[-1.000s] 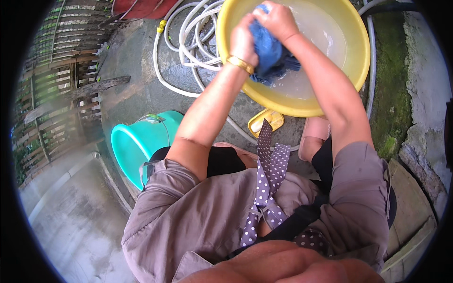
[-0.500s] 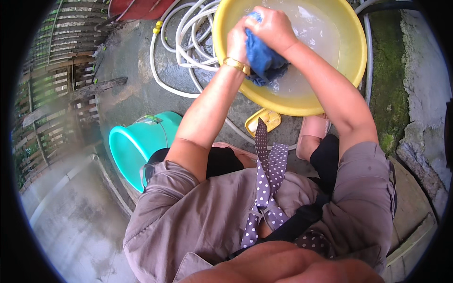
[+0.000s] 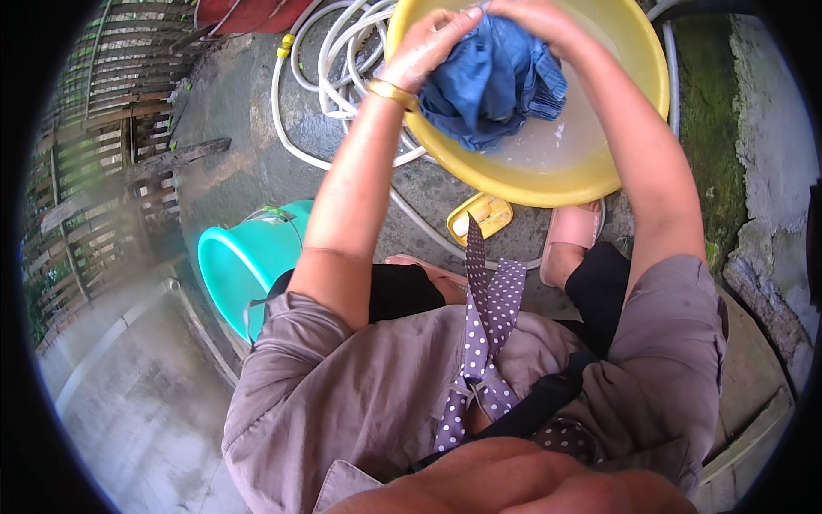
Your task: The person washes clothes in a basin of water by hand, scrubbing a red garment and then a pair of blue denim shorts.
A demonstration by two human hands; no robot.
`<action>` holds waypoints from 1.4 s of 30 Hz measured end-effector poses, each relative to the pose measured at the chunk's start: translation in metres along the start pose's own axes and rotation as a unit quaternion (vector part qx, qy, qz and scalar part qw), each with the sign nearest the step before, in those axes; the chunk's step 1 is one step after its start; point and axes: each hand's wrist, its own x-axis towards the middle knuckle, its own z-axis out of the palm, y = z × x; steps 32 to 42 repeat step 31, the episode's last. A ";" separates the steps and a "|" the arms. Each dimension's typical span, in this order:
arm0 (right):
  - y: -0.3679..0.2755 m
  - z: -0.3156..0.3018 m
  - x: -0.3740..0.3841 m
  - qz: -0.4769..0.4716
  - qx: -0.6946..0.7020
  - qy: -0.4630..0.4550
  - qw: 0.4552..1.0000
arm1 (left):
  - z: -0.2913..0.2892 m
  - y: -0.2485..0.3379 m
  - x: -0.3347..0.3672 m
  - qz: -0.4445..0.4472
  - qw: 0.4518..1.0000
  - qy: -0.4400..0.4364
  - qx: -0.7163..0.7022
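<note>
A wet blue garment (image 3: 492, 86) with a gathered or ribbed edge hangs from both my hands, spread over the near left part of a yellow basin (image 3: 655, 94). Cloudy water shows beside it in the basin. My left hand (image 3: 432, 44), with a gold bracelet at the wrist, grips the garment's upper left, thumb on top. At its upper right, my right hand (image 3: 539, 19) has its fingers closed on the cloth; the fingertips are partly cut off by the picture's top edge. The two hands are close together.
A coiled white hose (image 3: 330, 77) lies left of the basin. Between basin and my feet sits a yellow soap dish (image 3: 492, 218) with pale pieces in it. A tilted teal bucket (image 3: 257, 248) stands at my left. A slatted fence (image 3: 103, 111) and a mossy wall edge flank the wet floor.
The garment was bunched tightly between my clasped hands; now it is loosened and spread wider. My hands have moved apart somewhat and upward in the view.
</note>
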 end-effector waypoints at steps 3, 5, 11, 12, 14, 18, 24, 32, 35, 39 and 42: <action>-0.045 0.008 -0.021 0.040 0.176 0.088 0.980 | -0.018 0.019 -0.011 0.141 0.913 -0.019 0.382; -0.058 0.015 -0.012 0.032 0.206 0.053 0.977 | -0.020 0.031 -0.014 0.071 0.939 0.003 0.338; 0.008 -0.006 -0.029 0.105 -0.076 -0.018 0.991 | -0.046 0.026 -0.002 0.004 0.847 -0.033 -0.530; 0.014 0.005 -0.033 0.094 -0.018 -0.009 0.995 | -0.051 0.023 -0.002 0.022 0.838 -0.010 -0.545; 0.015 0.007 -0.033 0.076 0.096 0.055 0.991 | -0.053 0.022 0.000 0.037 0.838 -0.033 -0.544; -0.035 -0.015 -0.020 -0.076 0.234 0.141 0.959 | -0.041 0.031 0.002 0.084 0.851 -0.067 -0.515; -0.066 0.143 -0.030 -0.235 -0.379 0.174 0.878 | -0.025 0.018 -0.005 -0.074 0.856 0.048 -0.509; -0.023 0.110 0.021 -0.044 -0.364 0.239 0.899 | 0.020 -0.028 0.011 -0.011 0.838 0.174 -0.518; -0.023 0.110 0.021 -0.044 -0.364 0.239 0.899 | 0.020 -0.028 0.011 -0.011 0.838 0.174 -0.518; -0.023 0.110 0.021 -0.044 -0.364 0.239 0.899 | 0.020 -0.028 0.011 -0.011 0.838 0.174 -0.518; -0.023 0.110 0.021 -0.044 -0.364 0.239 0.899 | 0.020 -0.028 0.011 -0.011 0.838 0.174 -0.518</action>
